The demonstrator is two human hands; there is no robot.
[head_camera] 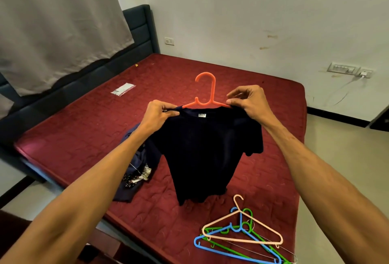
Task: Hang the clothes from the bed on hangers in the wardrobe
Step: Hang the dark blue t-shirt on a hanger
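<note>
Dark T-shirt (206, 147) hangs on an orange hanger (205, 88), held up over the middle of the bed (84, 126). The left hand (160, 114) pinches the shirt's left shoulder by the collar, and the right hand (250, 101) pinches its right shoulder. On the bed lie a heap of dark clothes (136, 169) near its front edge and loose hangers (242, 232) at its near right corner.

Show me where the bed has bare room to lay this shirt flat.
Bare mattress lies left, between the plastic packet and the clothes pile, and along the far edge behind the orange hanger. Crowded: the near right corner holds loose hangers; the pile sits beside the dark shirt.
</note>
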